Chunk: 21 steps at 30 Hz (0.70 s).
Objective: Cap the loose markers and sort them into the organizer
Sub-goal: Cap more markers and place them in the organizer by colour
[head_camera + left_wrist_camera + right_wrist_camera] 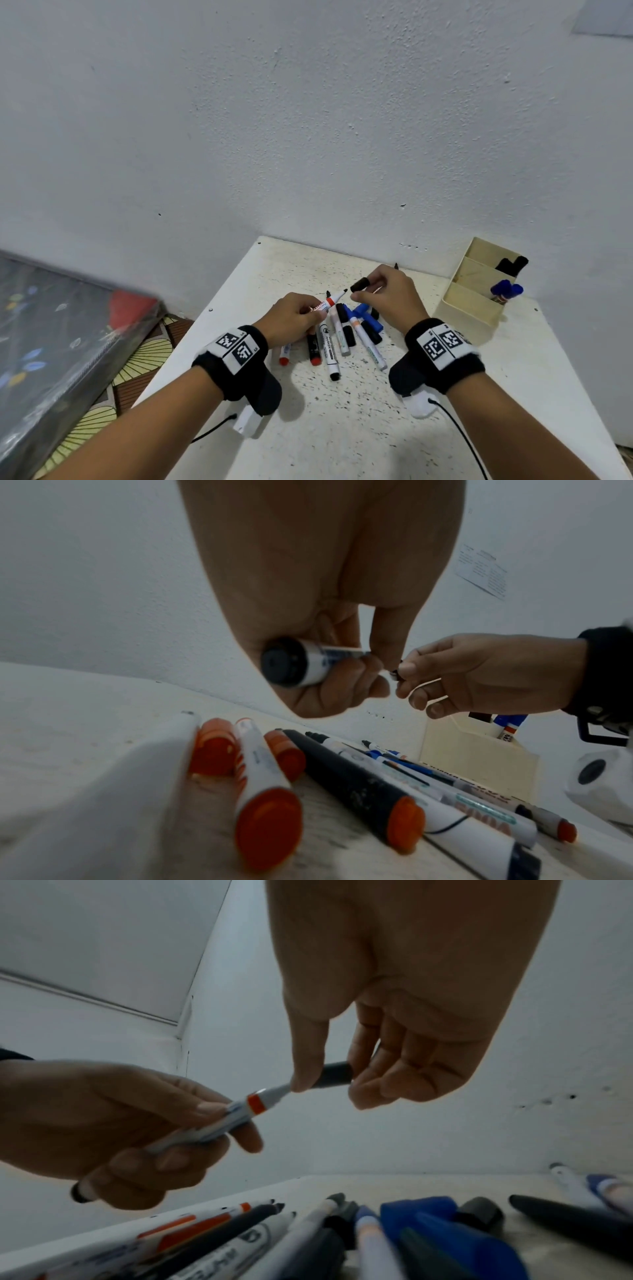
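A: Markers (337, 337) lay loose in a heap on the bench (359, 428), nearest the wrists, with stray caps among them. Which step was in hand?

B: Capping, I'd judge. Above the heap the left hand (296, 317) had its grip clamped round a white marker with a red band (330, 301), bare tip pointing right. The right hand (387, 296) pinched a black cap (359, 284) just off that tip, not yet on.

A: And the next move?

B: Lining the cap's mouth with the tip and pressing it home, probably. Though a black cap for a red-banded marker may be a mismatch.

A: Did the views differ?

B: The right wrist view showed thumb and fingers (363, 1053) round the cap, close to the nib. The left wrist view showed the marker's dark butt end. Only the head view showed the organizer (469, 298) beyond, holding capped black and blue markers in separate compartments.
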Available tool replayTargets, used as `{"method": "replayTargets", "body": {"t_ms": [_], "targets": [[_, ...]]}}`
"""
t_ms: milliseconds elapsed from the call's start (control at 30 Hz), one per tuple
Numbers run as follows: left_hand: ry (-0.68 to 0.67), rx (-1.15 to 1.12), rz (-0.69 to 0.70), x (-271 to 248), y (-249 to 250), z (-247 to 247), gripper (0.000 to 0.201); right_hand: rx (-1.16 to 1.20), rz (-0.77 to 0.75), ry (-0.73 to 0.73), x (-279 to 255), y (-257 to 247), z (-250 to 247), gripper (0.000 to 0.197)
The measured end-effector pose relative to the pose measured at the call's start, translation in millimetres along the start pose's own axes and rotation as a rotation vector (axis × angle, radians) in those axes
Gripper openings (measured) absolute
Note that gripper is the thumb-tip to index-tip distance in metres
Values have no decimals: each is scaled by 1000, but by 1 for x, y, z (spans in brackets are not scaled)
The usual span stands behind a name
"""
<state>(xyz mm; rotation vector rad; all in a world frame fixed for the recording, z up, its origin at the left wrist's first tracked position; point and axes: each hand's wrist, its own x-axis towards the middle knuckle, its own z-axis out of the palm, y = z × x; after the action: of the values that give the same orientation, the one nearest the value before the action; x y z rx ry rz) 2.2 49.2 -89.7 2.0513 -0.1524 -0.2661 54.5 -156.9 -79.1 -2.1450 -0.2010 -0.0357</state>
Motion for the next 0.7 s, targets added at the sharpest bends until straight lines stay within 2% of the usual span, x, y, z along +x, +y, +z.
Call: {"method": "replayTargets", "body": {"t_ms": [200, 500, 567, 633, 700], "targets": [[22, -4, -1, 1, 1, 1, 22, 209, -35, -44, -10, -14, 20, 18], [1, -7, -10, -1, -5, 3, 28, 462, 140, -10, -12, -15, 26, 13], [1, 15, -8, -1, -4, 2, 27, 508, 209, 69, -4, -10, 17, 9], [13, 9, -14, -1, -3, -1, 23, 464, 263, 144, 7, 0, 5, 10], [23, -6, -29, -1, -3, -3, 17, 311, 310, 121, 14, 12, -2, 9]]}}
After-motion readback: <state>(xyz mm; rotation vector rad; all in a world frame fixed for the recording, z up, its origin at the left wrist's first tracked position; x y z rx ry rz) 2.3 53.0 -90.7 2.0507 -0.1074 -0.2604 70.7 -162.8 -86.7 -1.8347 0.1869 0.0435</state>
